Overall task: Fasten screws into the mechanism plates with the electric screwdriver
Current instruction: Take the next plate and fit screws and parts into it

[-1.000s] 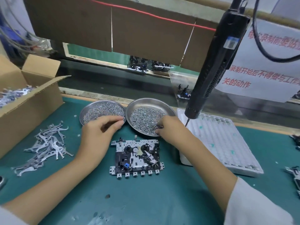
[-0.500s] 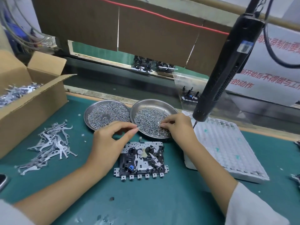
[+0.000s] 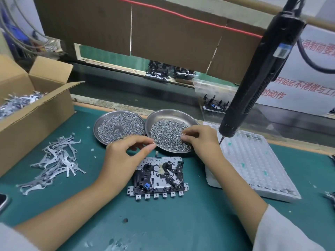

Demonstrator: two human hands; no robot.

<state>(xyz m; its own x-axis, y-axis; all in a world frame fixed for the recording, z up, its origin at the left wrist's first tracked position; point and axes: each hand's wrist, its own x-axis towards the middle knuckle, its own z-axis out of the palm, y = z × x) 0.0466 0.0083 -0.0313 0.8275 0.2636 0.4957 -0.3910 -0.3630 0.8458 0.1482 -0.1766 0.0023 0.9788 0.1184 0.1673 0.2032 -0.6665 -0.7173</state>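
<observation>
The plate [image 3: 159, 176], a metal mechanism with black parts and a small blue piece, lies flat on the green mat [image 3: 181, 223] between the two forearms. Just behind it sit two round steel dishes side by side, the left dish [image 3: 101, 124] and the right dish [image 3: 168, 115], both heaped with small screws [image 3: 168, 134]. The right hand [image 3: 201, 140] reaches into the right dish, fingers curled down among the screws; whether it has one pinched I cannot tell. The left hand [image 3: 125, 156] hovers over the plate's far left corner, thumb and forefinger brought together at the tips as if pinching something too small to make out. The screwdriver [image 3: 261, 73], black, hangs tilted at the right, its bit above a white tray [image 3: 253, 163], no hand on it. To the left lies a scatter of thin metal levers [image 3: 54, 163], and beyond them an open cardboard box [image 3: 36, 113] holding more.
</observation>
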